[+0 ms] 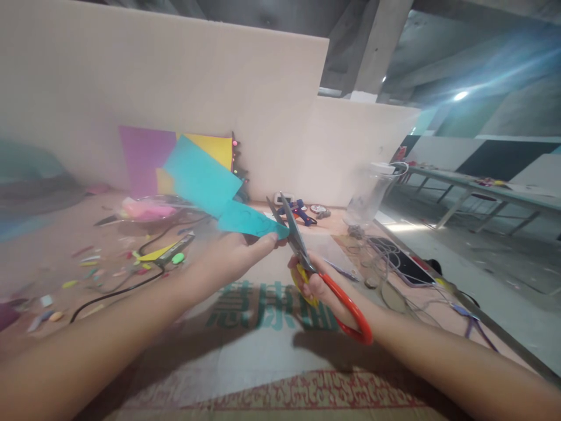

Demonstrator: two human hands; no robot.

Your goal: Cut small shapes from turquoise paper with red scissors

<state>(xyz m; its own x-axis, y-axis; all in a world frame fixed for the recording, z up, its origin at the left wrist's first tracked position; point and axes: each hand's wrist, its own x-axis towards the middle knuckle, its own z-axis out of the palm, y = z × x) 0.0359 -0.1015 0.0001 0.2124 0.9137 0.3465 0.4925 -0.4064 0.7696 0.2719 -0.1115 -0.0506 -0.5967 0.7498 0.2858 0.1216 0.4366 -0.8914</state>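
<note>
Blue paper: judged light, flexible and easily creased; pinch it near the narrow end and do not bend it. The left grip is closed on its lower part, thumb on top; the paper extends beyond and to the left of this grip, with its tip just beside the scissors. The right grip is clasping the scissors, judged rigid and heavier; hold them by the handles.

The scissors are right of the held paper — a partition behind both.
</note>
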